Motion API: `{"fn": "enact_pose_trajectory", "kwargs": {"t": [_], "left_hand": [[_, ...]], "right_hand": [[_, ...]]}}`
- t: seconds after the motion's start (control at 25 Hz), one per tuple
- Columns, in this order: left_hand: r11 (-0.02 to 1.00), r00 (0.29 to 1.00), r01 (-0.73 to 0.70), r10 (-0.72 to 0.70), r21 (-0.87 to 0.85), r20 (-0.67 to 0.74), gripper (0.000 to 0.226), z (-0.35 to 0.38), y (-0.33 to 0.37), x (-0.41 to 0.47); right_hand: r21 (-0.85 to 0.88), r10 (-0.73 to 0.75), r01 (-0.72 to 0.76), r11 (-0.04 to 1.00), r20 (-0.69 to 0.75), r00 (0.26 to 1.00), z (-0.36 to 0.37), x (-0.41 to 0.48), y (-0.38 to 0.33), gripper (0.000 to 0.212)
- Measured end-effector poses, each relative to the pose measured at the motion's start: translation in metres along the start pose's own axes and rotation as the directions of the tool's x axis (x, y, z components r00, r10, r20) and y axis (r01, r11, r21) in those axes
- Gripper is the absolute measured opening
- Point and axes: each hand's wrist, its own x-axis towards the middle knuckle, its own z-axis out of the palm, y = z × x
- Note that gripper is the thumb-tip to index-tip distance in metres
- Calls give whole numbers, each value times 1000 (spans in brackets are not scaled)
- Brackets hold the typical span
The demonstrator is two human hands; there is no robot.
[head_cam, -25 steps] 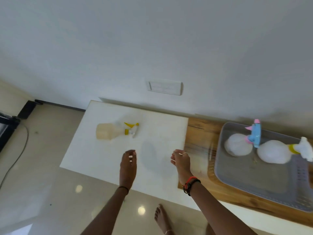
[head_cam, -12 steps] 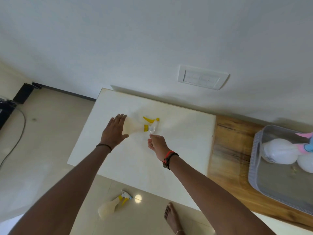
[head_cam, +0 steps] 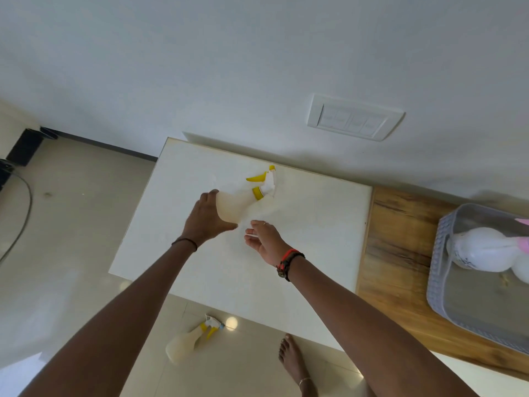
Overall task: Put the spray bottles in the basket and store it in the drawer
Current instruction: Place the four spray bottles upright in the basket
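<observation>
A pale cream spray bottle point(head_cam: 233, 206) with a yellow trigger and white nozzle is tilted up off the white table point(head_cam: 309, 224). My left hand point(head_cam: 204, 219) is shut around its base. My right hand point(head_cam: 264, 239) hovers just right of the bottle, palm up, fingers apart, holding nothing. At the right edge a grey basket point(head_cam: 438, 270) stands on the wooden top point(head_cam: 398, 253). It holds a white round spray bottle point(head_cam: 481, 249) with a pink head, and part of another white one point(head_cam: 522, 272). A second cream spray bottle point(head_cam: 186, 343) lies on the floor below the table's front edge.
A white switch plate point(head_cam: 353, 117) sits on the wall behind the table. My bare foot point(head_cam: 294, 365) stands on the glossy tiled floor near the fallen bottle. A black cable point(head_cam: 21, 222) and dark box point(head_cam: 24, 146) lie at the far left.
My left hand has closed on the cream bottle's base and tipped it up off the table. My right hand has drawn back from the nozzle and turned palm up.
</observation>
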Motion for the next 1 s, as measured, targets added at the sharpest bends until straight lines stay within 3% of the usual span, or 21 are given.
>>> {"fn": "enact_pose_trajectory", "kwargs": {"t": [0.16, 0.32, 0.52, 0.72, 0.88, 1.0], "left_hand": [[951, 1000, -5, 6, -310, 2, 92, 19, 29, -25], [885, 999, -34, 26, -464, -23, 92, 36, 67, -51], [883, 988, -145, 151, -447, -20, 96, 55, 118, -91], [912, 951, -307, 308, -273, -41, 104, 82, 176, -139], [864, 910, -378, 414, -333, 40, 104, 114, 230, -173], [842, 892, -364, 438, -398, 112, 101, 142, 271, -187]], "right_hand": [[-14, -76, 77, 997, 72, 995, -22, -16, -8, 30], [33, -153, 149, 988, 160, 975, -61, -43, -15, 16], [66, -268, 261, 963, 130, 955, -127, -90, -10, 36], [91, -339, 340, 936, -28, 940, -194, -149, 6, 35], [86, -397, 412, 907, -147, 906, -257, -188, 17, 27], [32, -463, 478, 878, -199, 864, -304, -211, 21, 32]]}}
